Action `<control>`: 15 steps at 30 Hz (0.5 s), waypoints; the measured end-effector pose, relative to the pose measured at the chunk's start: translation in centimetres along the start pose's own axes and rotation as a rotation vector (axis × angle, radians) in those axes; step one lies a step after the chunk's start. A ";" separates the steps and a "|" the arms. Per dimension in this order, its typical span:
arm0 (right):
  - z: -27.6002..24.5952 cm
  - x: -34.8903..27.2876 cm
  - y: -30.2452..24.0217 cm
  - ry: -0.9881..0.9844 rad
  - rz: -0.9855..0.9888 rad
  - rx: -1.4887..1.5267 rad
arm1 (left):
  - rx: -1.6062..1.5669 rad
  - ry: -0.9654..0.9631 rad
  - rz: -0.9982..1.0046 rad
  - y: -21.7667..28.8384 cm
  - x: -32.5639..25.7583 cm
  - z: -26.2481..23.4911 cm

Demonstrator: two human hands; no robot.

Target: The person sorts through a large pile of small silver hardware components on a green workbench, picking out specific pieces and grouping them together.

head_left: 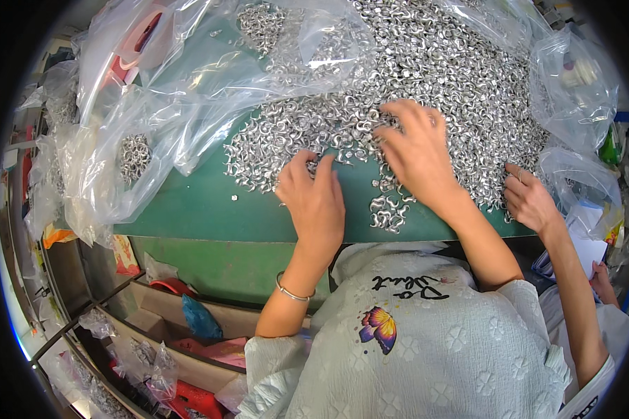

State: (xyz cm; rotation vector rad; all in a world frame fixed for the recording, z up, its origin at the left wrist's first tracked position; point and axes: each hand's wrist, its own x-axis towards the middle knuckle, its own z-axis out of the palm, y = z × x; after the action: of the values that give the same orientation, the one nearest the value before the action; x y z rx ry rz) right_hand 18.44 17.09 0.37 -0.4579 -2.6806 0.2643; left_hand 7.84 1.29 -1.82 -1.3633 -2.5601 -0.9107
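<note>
Hooks (482, 105): tiny, curvy, shiny silver metal, way too many to count, heaped on 1 green desk (203, 213). 1 small clump (388, 213) near front edge. Left hand (312, 202) at pile's edge, fingers apart; right hand (421, 157) over pile, fingers spread too. 1 bangle (290, 289), left wrist.

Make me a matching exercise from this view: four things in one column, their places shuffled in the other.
Things:
1. Curved metal pieces
2. Bracelet
3. Butterfly print
4. Blue plastic

Places:
A. On the grey shirt
B. At the picture's lower left
C. Heaped on the green tabletop
D. Around the left forearm

Pairs: 1-C, 2-D, 3-A, 4-B
</note>
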 end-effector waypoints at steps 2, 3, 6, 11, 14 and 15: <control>-0.6 -0.3 0.5 0.071 0.106 -0.104 | 0.004 -0.040 0.041 0.2 0.8 0.1; -0.4 -0.3 0.4 0.102 0.128 -0.117 | 0.030 -0.072 0.051 0.1 1.0 0.2; -0.2 -0.1 -1.2 0.071 0.050 0.066 | -0.026 -0.092 0.064 -0.2 1.6 0.4; 1.3 -0.4 -1.0 -0.005 -0.027 0.089 | -0.099 -0.026 0.086 -1.6 1.1 0.9; 0.8 -0.5 0.3 0.042 0.068 0.003 | -0.105 -0.014 0.078 -1.0 1.2 0.5; 0.5 -0.5 0.3 0.073 0.092 -0.004 | -0.104 -0.011 0.072 -0.7 1.3 0.3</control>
State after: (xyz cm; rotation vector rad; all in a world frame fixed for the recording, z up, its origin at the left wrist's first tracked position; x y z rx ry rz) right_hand 18.77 17.15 -0.37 -0.5818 -2.5931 0.2631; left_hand 6.59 2.10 -1.91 -1.4809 -2.4853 -1.0394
